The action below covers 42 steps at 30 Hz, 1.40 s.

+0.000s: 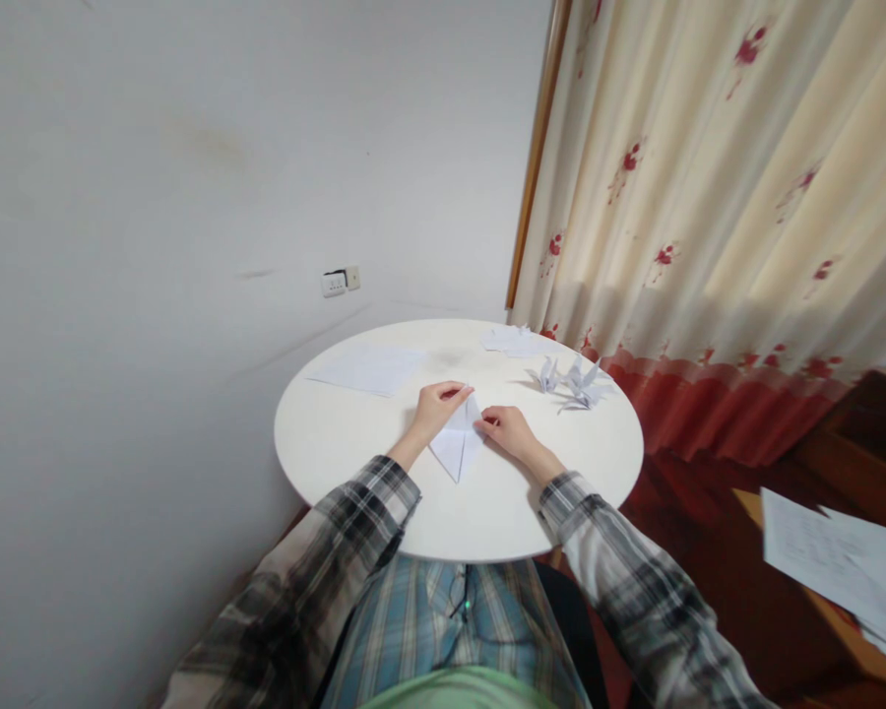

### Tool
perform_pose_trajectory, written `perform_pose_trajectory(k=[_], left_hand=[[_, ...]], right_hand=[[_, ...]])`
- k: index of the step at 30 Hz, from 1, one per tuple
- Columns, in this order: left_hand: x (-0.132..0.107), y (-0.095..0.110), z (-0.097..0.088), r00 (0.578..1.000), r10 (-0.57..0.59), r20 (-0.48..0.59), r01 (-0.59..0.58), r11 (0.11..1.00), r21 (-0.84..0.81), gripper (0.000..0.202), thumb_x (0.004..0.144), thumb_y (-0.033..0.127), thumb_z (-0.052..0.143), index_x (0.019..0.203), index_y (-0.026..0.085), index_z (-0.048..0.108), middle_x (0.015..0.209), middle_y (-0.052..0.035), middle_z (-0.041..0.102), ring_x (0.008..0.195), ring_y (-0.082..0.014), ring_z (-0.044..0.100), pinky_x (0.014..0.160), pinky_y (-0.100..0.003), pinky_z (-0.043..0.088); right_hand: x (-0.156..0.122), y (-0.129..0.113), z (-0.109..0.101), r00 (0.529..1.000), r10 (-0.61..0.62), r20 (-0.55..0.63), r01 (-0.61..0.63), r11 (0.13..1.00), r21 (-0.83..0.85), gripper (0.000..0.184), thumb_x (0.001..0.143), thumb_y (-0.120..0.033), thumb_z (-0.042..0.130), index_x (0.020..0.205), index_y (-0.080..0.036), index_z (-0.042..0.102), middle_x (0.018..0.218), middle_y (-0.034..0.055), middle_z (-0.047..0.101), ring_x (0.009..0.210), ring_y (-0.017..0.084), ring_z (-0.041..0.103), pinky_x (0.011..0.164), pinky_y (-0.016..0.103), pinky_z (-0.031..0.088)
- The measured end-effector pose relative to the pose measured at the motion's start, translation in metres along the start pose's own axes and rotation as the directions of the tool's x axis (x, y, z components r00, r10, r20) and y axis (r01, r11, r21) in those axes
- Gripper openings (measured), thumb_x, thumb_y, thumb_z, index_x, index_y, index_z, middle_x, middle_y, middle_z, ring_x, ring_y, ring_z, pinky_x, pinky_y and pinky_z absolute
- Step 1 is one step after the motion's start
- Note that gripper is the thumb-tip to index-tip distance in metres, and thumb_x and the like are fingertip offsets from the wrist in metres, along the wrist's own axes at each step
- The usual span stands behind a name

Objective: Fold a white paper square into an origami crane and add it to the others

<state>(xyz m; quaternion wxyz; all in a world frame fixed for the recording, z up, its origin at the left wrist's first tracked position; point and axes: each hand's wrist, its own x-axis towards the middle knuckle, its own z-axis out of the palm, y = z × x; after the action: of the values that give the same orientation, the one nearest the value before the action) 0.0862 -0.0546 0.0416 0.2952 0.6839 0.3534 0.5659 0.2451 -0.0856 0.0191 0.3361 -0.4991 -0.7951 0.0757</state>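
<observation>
A white sheet of paper folded into a pointed shape [458, 445] lies on the round white table [340, 443], its tip toward me. My left hand [437, 406] pinches its upper left edge with curled fingers. My right hand [508, 429] presses and pinches its right edge, fingers closed on the paper. Both hands sit close together at the table's middle.
Folded paper cranes [572, 382] stand at the table's far right, with loose white paper [513, 341] behind them and a flat sheet [373, 370] at the far left. A wall is at the left, a flowered curtain [709, 217] at the right. Papers [834, 561] lie on a wooden surface lower right.
</observation>
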Motion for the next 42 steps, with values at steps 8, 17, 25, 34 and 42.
perform_pose_trajectory(k=[8,17,25,34,42], left_hand=[[-0.0009,0.0014,-0.0008,0.999,0.019,-0.040,-0.019,1.000,-0.011,0.020,0.069,0.031,0.060,0.069,0.013,0.067,0.075,-0.0068,0.069,0.069,-0.0161,0.061,0.065,-0.026,0.048],[0.0001,-0.0003,-0.0017,0.998,0.029,-0.052,-0.029,1.000,0.011,0.024,0.071,0.035,0.057,0.069,0.013,0.067,0.075,-0.0074,0.070,0.070,-0.0174,0.062,0.062,-0.026,0.048],[-0.0010,0.0018,-0.0019,0.999,0.025,-0.044,-0.026,1.000,-0.005,0.023,0.071,0.032,0.057,0.073,0.013,0.067,0.080,-0.0082,0.070,0.075,-0.0180,0.063,0.067,-0.027,0.049],[-0.0031,0.0079,-0.0044,0.998,0.054,-0.017,-0.053,0.998,0.030,0.022,0.072,0.030,0.054,0.074,0.013,0.067,0.079,-0.0069,0.070,0.072,-0.0168,0.062,0.062,-0.025,0.048],[-0.0050,0.0093,-0.0052,0.990,0.140,0.030,-0.143,0.981,0.130,0.020,0.073,0.024,0.051,0.077,0.014,0.067,0.080,-0.0061,0.070,0.074,-0.0164,0.063,0.065,-0.025,0.048]], right_hand=[[0.0001,0.0018,0.0016,1.000,-0.001,0.002,0.001,1.000,0.007,0.017,0.077,-0.024,0.054,0.063,-0.016,0.061,0.061,-0.0004,0.059,0.057,0.009,0.045,0.057,0.019,0.029],[0.0005,0.0015,0.0011,1.000,-0.009,0.012,0.008,1.000,0.006,0.017,0.078,-0.024,0.053,0.065,-0.016,0.062,0.062,0.0001,0.059,0.058,0.009,0.046,0.058,0.020,0.030],[0.0010,0.0037,0.0033,1.000,0.003,0.006,-0.003,1.000,0.001,0.018,0.077,-0.024,0.053,0.064,-0.016,0.062,0.062,-0.0002,0.059,0.058,0.010,0.046,0.058,0.020,0.029],[0.0011,0.0022,0.0025,1.000,0.016,0.014,-0.016,1.000,0.001,0.018,0.077,-0.024,0.053,0.063,-0.016,0.062,0.061,-0.0009,0.058,0.057,0.009,0.044,0.058,0.020,0.029],[0.0007,0.0010,0.0009,0.999,0.030,0.012,-0.030,1.000,0.000,0.018,0.077,-0.024,0.053,0.063,-0.016,0.061,0.061,-0.0009,0.057,0.058,0.009,0.044,0.058,0.020,0.029]])
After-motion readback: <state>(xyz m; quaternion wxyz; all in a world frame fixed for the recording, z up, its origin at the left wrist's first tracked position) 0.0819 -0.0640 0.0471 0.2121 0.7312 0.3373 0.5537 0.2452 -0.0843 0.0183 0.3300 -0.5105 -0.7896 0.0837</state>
